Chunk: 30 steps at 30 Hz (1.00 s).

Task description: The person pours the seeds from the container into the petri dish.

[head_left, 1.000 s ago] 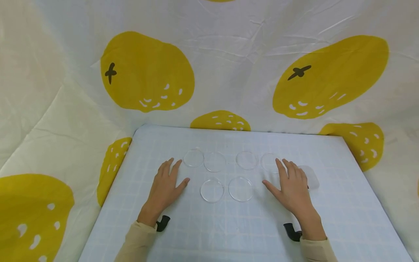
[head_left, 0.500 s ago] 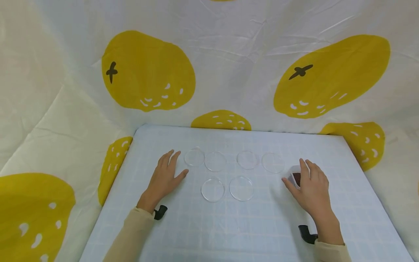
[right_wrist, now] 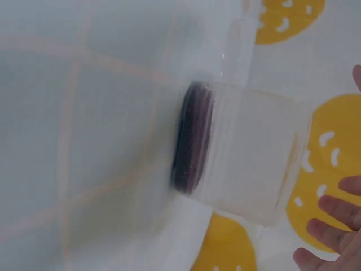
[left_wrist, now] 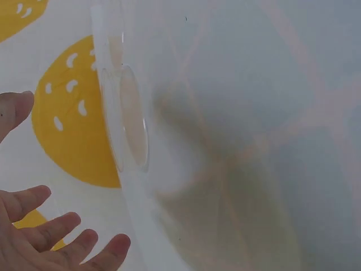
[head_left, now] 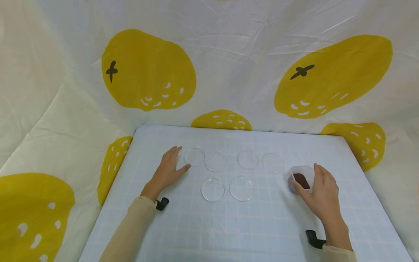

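Observation:
My right hand (head_left: 322, 193) is over the right side of a clear plastic tub (head_left: 292, 186), thumb on one side and fingers on the other. Dark brown material (head_left: 302, 181) lies inside it; the right wrist view shows it as a low layer at the tub's bottom. In that view, the spread fingertips (right_wrist: 318, 228) are near the tub's upper part. My left hand (head_left: 167, 169) is relaxed, fingers extended, right beside a clear round dish (head_left: 194, 157). The left wrist view has its fingers (left_wrist: 67, 223) spread apart and holding nothing.
Several more clear round dishes sit on the pale checked tabletop (head_left: 209, 233), including one at the front left (head_left: 212, 190) and one at the front right (head_left: 241, 188). A white curtain (head_left: 229, 80) printed with yellow fruit borders the table's back and sides.
My right hand has moved right, away from the dishes and over to the tub, whose dark contents now show. The left hand has shifted slightly forward.

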{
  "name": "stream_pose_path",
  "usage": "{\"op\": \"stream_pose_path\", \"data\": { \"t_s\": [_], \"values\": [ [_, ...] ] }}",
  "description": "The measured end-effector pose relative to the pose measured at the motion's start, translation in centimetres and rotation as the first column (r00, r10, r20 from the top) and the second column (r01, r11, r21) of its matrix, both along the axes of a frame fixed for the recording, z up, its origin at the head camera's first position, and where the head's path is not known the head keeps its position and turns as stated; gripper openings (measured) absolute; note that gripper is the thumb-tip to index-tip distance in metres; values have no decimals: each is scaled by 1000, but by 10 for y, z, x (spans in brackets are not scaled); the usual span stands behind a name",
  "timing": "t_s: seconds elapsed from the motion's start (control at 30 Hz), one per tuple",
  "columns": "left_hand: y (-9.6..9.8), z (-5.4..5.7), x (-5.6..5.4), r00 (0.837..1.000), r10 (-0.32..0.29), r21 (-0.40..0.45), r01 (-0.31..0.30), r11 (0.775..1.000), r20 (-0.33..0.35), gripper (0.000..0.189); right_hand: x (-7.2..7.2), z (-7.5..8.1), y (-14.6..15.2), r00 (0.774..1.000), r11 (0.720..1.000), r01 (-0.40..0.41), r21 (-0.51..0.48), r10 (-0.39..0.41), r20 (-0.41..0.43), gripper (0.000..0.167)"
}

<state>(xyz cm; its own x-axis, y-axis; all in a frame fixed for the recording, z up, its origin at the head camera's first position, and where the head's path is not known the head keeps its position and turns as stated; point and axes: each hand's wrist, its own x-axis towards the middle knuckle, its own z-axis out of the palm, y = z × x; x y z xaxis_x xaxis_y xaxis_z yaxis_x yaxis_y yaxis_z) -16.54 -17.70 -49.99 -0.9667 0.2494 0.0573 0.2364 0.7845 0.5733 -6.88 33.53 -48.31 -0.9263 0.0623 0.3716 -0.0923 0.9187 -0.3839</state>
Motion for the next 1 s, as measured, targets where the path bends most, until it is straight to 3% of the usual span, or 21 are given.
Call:
{"op": "stream_pose_path", "data": {
  "t_s": [0.13,0.47,0.77,1.0],
  "values": [
    [2,-2,-10,999,-21,43,19,999,47,83,5,-3,4,999,999,39,-34,-39,-11,100],
    [2,-10,-27,993,-47,42,43,998,109,92,10,-11,11,984,990,135,-47,-129,126,110],
    [4,-19,-36,986,-50,-2,51,999,159,98,11,-23,19,917,982,183,-49,-153,369,118],
    [4,-25,-43,983,-51,-42,59,997,174,100,10,-28,21,931,982,170,-84,-132,339,107]
  ]
}}
